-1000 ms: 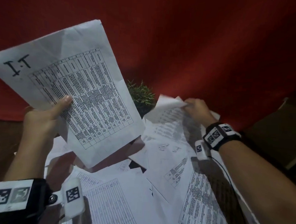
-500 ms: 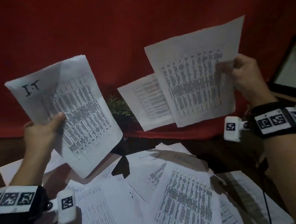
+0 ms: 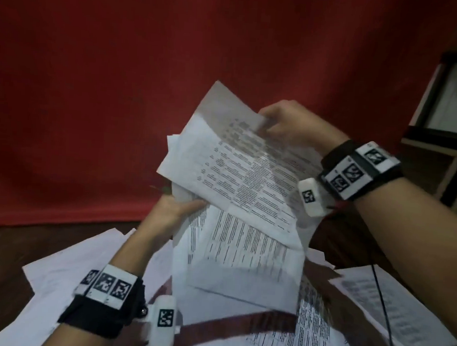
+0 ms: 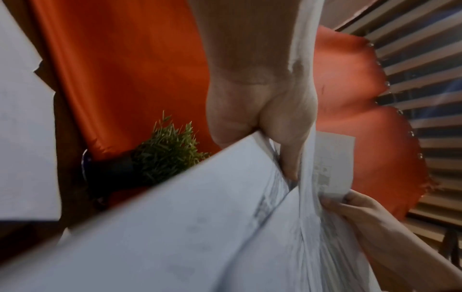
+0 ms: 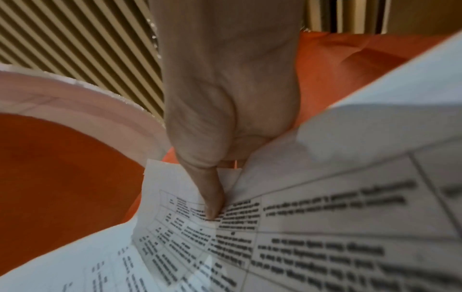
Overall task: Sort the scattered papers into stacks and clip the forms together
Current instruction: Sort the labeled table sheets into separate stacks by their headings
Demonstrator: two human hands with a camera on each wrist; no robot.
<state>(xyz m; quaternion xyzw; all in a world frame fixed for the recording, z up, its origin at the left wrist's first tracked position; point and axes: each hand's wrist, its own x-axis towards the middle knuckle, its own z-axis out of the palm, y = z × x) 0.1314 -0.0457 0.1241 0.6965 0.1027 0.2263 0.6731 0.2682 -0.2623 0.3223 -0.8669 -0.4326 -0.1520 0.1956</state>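
Observation:
Both hands hold printed table sheets together in the air above the table. My left hand (image 3: 179, 210) grips the lower sheets (image 3: 241, 253) at their left edge, thumb on top. My right hand (image 3: 283, 122) pinches the top edge of the upper sheets (image 3: 248, 174), which overlap the left hand's sheets. In the right wrist view the thumb (image 5: 211, 197) presses on the printed sheet (image 5: 300, 237). The left wrist view shows the left thumb (image 4: 290, 158) tucked between the sheets (image 4: 200, 217) and the right hand (image 4: 362, 213) beyond. More scattered papers (image 3: 387, 300) lie on the table below.
A red cloth backdrop (image 3: 120, 87) hangs behind the dark wooden table (image 3: 12, 243). A small green plant in a dark pot (image 4: 160, 154) stands at the back, hidden behind the held sheets in the head view. A framed panel (image 3: 453, 100) stands at the right.
The two hands, held wide apart a moment ago with separate sheets, have come together at the middle. The right hand's sheets now overlap the left hand's sheets.

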